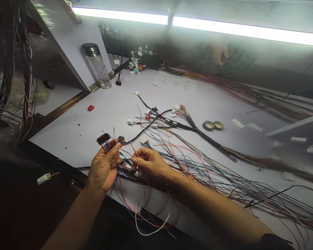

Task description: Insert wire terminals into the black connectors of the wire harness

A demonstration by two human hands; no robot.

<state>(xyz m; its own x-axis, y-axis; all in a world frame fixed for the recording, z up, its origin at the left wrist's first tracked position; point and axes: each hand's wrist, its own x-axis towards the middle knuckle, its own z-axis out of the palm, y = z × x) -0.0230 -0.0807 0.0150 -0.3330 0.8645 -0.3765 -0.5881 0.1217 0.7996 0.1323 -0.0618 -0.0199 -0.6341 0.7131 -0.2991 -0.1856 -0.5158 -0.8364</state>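
My left hand (104, 168) is closed around a bundle of thin coloured wires near the table's front edge. A black connector (103, 139) with red detail stands up from that bundle, just above the fingers. Beside the thumb sits a smaller dark connector (121, 139) on a black-wrapped cable branch. My right hand (150, 165) pinches thin wires between thumb and forefinger, an orange one (134, 150) with a bare tip among them. A white connector (144, 140) lies just beyond the right hand. Some wires under both hands are hidden.
A black-taped wiring harness (208, 139) runs across the white table (67, 121), with loose coloured wires along the right. Two tape rolls (213, 125), a red connector (91, 108), a glass bottle (97, 67) and a paper sheet (174, 83) lie farther back. Another person's hand (220, 52) shows behind.
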